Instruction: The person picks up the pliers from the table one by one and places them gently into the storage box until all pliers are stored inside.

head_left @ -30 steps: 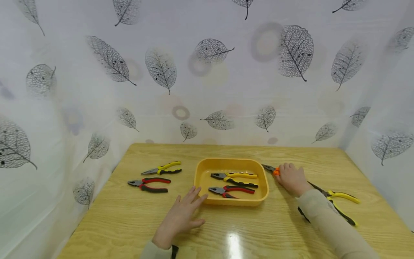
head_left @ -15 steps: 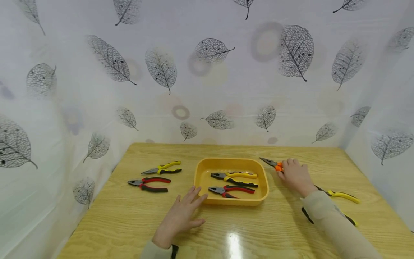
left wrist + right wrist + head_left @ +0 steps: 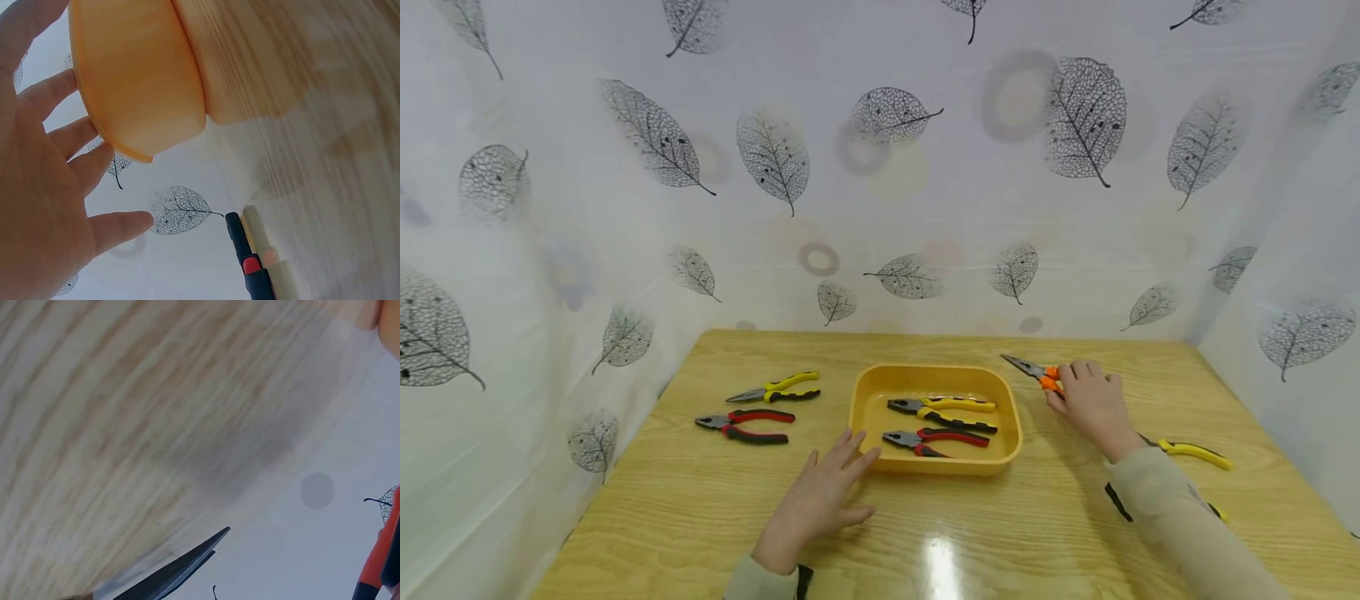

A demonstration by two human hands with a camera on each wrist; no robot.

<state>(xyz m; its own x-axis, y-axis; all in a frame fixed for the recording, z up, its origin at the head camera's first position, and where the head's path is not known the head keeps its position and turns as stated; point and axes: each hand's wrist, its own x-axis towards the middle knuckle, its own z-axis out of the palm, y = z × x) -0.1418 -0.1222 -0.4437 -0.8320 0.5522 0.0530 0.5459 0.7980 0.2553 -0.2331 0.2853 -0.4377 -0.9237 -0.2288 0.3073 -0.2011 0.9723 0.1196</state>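
My right hand [image 3: 1093, 408] grips the orange handles of long-nose pliers [image 3: 1024, 365], right of the yellow tray, their tapered nose pointing to the far left. Part of an orange-and-black handle [image 3: 380, 556] shows at the right edge of the right wrist view. My left hand [image 3: 820, 496] has its fingers spread, fingertips against the near-left rim of the tray [image 3: 936, 468]; the left wrist view shows them on the tray's rim [image 3: 94, 119]. Inside the tray lie yellow-and-black pliers [image 3: 955, 405] and red-and-black pliers [image 3: 951, 436].
On the table's left lie yellow long-nose pliers [image 3: 782, 387] and red-and-black pliers [image 3: 745, 425]. Larger yellow-handled pliers [image 3: 1198, 454] lie at the right, partly hidden under my right forearm. A leaf-patterned sheet [image 3: 925, 208] hangs behind the table [image 3: 685, 517].
My right hand has drawn the orange-handled pliers slightly up and away from the tray's right side, so more of them shows. My left hand and the tray have stayed in place.
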